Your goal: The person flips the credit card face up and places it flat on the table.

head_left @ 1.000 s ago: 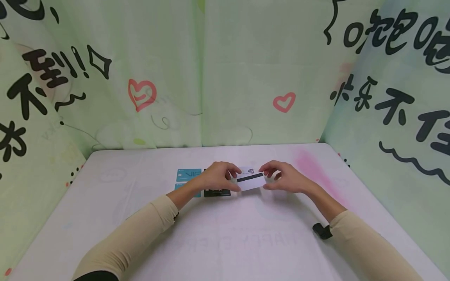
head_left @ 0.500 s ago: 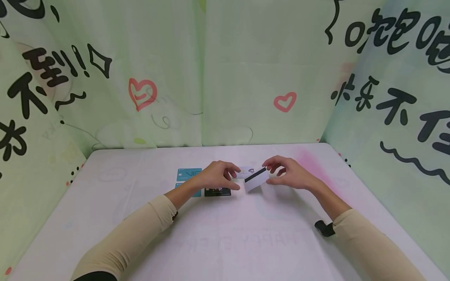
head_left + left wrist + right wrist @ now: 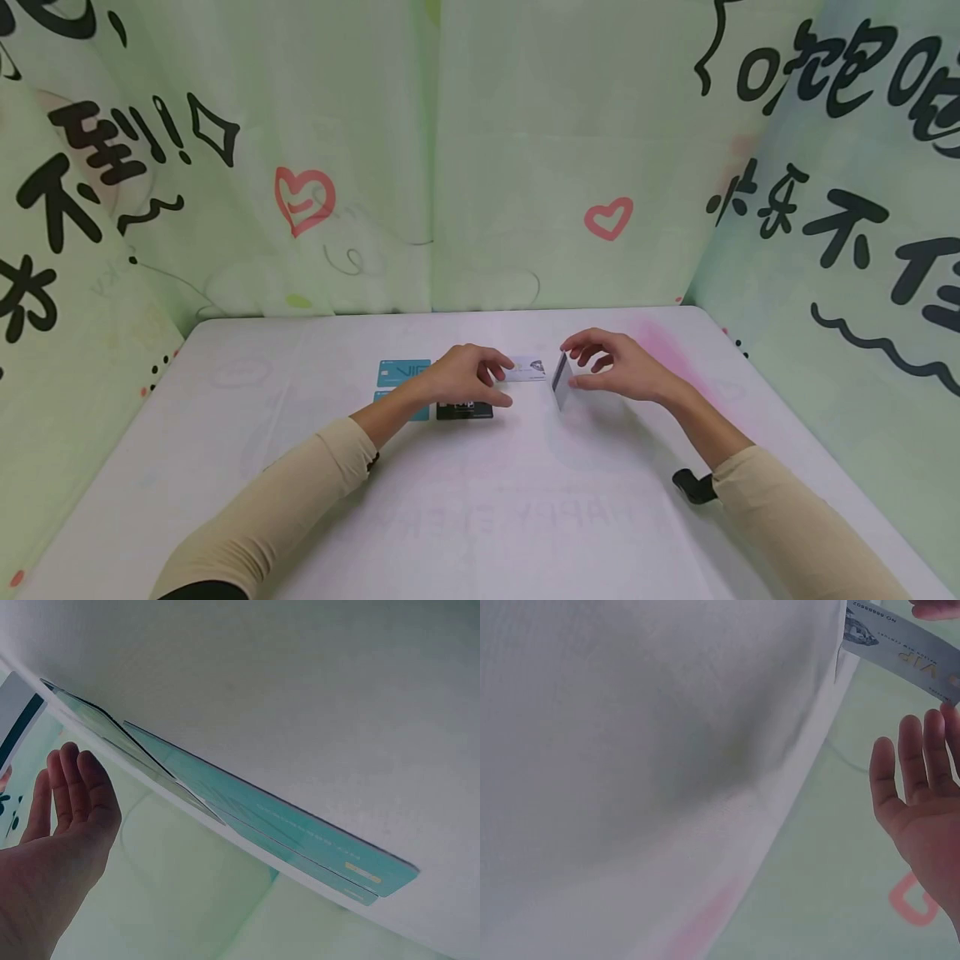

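My right hand holds a silver-grey VIP card on its edge, pinched between fingertips and thumb. Its printed face with a car picture shows as the card in the right wrist view; the dark-striped back of the card appears in the left wrist view. My left hand, fingers loosely bent and holding nothing, hovers by a black card. Beyond its fingertips lies a pale card. Left of that hand are a blue card and another blue card, partly hidden by the wrist.
The cards lie on a white cloth-covered table with a pink smear at the back right. Pale green curtains with black lettering and red hearts enclose the back and sides.
The left hand has let go of the striped card. The right hand has drawn it rightward and turned it until it stands nearly edge-on, exposing more of the pale card behind.
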`<control>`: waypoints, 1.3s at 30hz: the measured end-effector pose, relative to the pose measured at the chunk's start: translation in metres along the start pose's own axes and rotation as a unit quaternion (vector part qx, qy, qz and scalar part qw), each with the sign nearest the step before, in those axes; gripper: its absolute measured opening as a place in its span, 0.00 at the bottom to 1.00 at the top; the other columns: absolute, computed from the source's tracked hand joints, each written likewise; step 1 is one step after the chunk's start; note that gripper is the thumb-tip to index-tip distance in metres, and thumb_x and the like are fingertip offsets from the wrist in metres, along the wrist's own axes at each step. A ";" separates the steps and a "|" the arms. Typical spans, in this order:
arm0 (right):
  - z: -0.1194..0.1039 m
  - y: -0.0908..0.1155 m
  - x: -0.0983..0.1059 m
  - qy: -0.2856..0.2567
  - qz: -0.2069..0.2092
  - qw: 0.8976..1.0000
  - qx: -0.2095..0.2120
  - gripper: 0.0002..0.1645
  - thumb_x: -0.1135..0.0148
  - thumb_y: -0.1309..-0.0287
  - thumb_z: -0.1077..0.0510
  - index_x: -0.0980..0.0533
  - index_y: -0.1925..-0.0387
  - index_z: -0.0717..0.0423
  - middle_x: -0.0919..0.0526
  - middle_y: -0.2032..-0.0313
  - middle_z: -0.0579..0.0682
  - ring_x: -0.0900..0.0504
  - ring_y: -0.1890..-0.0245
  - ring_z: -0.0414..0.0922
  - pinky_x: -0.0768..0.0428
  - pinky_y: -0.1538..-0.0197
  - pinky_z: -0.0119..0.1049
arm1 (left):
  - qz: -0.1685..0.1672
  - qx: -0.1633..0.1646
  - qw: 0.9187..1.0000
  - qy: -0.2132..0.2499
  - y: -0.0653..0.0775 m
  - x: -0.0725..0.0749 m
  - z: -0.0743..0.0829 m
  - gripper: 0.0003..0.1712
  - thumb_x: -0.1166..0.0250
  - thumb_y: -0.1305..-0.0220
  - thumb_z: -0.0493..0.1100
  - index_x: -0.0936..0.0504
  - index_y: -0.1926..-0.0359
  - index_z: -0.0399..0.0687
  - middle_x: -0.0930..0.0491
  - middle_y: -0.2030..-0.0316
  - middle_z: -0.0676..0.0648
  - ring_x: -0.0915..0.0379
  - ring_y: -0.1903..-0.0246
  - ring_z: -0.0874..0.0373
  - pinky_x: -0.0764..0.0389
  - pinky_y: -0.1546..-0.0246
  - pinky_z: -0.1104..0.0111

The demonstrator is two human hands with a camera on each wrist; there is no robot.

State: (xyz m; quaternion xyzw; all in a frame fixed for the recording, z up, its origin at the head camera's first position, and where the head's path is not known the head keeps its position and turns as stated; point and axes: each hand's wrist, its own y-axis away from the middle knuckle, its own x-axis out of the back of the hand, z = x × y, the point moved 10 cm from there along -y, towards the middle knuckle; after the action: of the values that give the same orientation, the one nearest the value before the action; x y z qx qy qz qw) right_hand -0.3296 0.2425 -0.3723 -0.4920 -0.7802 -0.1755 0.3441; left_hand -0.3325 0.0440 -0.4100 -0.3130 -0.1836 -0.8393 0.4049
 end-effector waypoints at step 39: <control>0.004 -0.010 -0.032 -0.013 -0.057 0.998 0.009 0.36 0.21 0.46 0.58 0.28 0.39 0.59 0.18 0.45 0.58 0.18 0.48 0.54 0.22 0.47 0.48 | -0.002 -0.001 1.000 0.000 0.002 0.004 0.002 0.34 0.21 0.42 0.50 0.19 0.36 0.46 0.16 0.50 0.45 0.22 0.58 0.58 0.20 0.56 0.71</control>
State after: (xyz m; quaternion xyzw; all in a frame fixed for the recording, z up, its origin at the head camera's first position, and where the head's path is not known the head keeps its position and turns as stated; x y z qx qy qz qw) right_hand -0.3311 0.2191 -0.3974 -0.4461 -0.8128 -0.1810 0.3281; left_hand -0.3321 0.0419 -0.4062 -0.3135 -0.1831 -0.8402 0.4028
